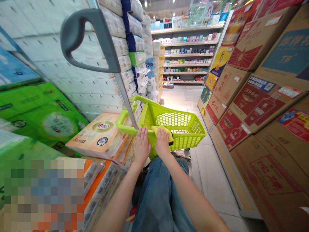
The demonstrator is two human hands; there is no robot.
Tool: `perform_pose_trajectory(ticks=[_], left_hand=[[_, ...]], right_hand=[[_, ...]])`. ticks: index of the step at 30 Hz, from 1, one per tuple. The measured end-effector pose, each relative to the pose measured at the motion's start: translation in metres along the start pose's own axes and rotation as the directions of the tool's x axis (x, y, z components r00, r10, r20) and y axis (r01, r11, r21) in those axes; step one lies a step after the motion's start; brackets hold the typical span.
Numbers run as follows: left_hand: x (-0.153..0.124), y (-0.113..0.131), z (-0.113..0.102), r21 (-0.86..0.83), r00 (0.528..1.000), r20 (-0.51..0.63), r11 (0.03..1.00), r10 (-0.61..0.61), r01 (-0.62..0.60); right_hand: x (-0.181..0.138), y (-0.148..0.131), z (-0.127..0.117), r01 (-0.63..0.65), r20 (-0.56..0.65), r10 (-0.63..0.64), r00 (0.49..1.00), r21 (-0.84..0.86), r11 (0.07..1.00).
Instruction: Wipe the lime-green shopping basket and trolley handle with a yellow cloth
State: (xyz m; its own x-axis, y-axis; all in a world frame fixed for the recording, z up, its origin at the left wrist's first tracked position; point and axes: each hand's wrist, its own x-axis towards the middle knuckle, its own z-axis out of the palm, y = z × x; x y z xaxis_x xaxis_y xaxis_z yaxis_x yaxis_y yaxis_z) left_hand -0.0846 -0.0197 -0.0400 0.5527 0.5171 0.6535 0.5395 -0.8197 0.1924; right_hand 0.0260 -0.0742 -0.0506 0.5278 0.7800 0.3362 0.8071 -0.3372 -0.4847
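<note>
A lime green shopping basket [180, 129] on wheels stands in the aisle right before me, with its long grey pull handle [94, 38] raised up toward the camera. My left hand [141, 144] lies on the basket's near rim beside the handle's metal rod, fingers stretched flat. My right hand [162, 141] presses a yellow cloth [163, 130] against the same rim, fingers curled over it. The basket looks empty inside. My legs in blue jeans [159, 193] show below.
Stacked packs of tissue paper [101, 135] fill the left side, close to the basket. Cardboard boxes [253, 103] line the right side. A tiled floor [188, 96] runs between them to product shelves [185, 54] at the far end.
</note>
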Motion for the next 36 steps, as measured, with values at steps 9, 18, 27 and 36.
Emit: perform_pose_trajectory(ticks=[9,18,27,36], left_hand=[[-0.001,0.000,0.000,0.014,1.000,0.014,1.000,0.011,-0.011],[-0.001,0.001,0.001,0.002,1.000,0.021,1.000,0.006,-0.006],[-0.001,-0.002,0.001,0.010,1.000,0.013,1.000,0.008,-0.008],[-0.001,-0.005,0.005,0.014,1.000,-0.012,1.000,0.026,-0.025]], right_hand=[[-0.009,0.037,-0.008,0.182,-0.053,-0.183,0.982,-0.006,0.983],[-0.022,0.121,-0.016,0.036,-0.145,-0.062,0.987,-0.179,0.983],[-0.003,0.027,0.004,-0.059,-0.124,0.054,0.991,-0.040,0.997],[-0.007,-0.012,0.006,0.189,-0.062,-0.186,0.981,0.043,0.981]])
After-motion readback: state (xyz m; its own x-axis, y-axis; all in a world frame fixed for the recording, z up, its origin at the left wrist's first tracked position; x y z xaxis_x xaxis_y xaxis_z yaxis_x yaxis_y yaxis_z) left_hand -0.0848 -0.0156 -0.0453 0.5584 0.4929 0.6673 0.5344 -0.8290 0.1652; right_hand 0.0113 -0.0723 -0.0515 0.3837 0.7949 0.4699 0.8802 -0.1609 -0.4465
